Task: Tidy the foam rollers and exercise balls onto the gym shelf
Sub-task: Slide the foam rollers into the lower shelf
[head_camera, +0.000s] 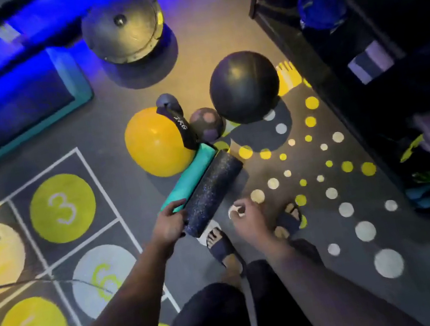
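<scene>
Both arms reach forward and down over the floor (pixel 120 116). Left hand (pixel 168 224) has its fingers curled over the near end of the black roller (pixel 213 191), thumb side touching the teal roller (pixel 190 178); it looks like a grip on the black one. Right hand (pixel 247 218) hovers just right of that roller, fingers loosely bent, palm down, holding nothing, not touching anything. The two rollers lie side by side on the floor, touching, angled away toward the balls. Yellow ball (pixel 155 144) sits at the teal roller's far end, with a black 2kg weight (pixel 178 123) leaning on it. Small spotted ball (pixel 206 125) is next, touching the big black ball (pixel 244 86). Shelf (pixel 360 53) stands at right, dark. Sandalled feet (pixel 221 244) below the hands.
</scene>
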Action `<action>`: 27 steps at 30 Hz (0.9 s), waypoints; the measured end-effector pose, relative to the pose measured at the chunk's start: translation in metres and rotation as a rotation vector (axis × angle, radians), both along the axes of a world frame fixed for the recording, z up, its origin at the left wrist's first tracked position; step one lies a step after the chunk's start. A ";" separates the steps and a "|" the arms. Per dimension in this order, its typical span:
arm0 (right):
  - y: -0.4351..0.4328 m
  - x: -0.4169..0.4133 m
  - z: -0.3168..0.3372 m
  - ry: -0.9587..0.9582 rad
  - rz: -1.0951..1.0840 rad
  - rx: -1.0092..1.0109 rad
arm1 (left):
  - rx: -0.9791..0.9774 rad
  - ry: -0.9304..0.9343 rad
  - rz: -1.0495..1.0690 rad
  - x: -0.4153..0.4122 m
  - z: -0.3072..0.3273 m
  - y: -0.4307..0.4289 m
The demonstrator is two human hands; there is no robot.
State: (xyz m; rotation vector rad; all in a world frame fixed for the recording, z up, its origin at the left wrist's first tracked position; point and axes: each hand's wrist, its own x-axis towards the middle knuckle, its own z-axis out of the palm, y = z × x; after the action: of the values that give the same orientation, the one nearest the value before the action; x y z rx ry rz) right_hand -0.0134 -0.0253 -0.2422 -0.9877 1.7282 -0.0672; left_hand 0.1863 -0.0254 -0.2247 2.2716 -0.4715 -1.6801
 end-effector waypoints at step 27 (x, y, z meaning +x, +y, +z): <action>-0.100 -0.072 -0.263 -0.320 -0.752 0.324 | 0.071 0.255 -0.122 -0.091 -0.264 -0.077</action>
State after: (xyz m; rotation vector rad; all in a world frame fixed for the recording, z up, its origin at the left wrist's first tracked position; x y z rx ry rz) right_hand -0.0855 -0.1251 -0.5047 -0.0491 1.6531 -0.3931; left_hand 0.0957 -0.1026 -0.4887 2.0711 -0.5072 -2.0434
